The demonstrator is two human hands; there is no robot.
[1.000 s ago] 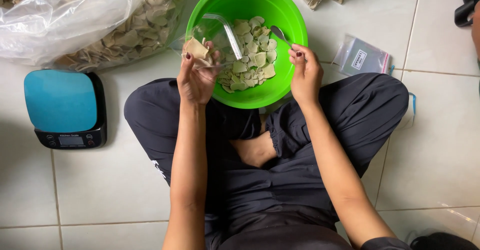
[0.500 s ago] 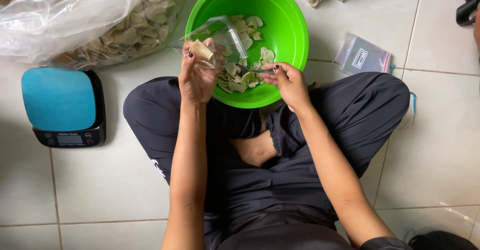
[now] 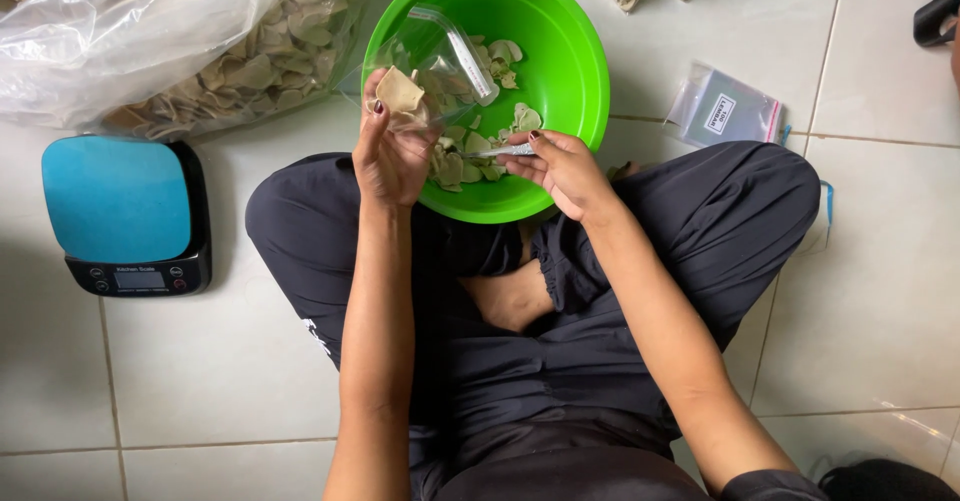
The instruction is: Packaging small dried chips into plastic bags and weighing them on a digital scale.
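Bright green bowl; pale beige chips; blue-topped black scale; white floor tiles.

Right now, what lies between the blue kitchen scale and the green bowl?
In the head view, the person's dark-trousered knee and bare white floor tile lie between the scale and the green bowl; the big plastic bag of pale chips sits just above that stretch.

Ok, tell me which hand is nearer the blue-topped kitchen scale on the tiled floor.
Left. The left hand is at the bowl's near-left rim, toward the scale; the right hand is farther across.
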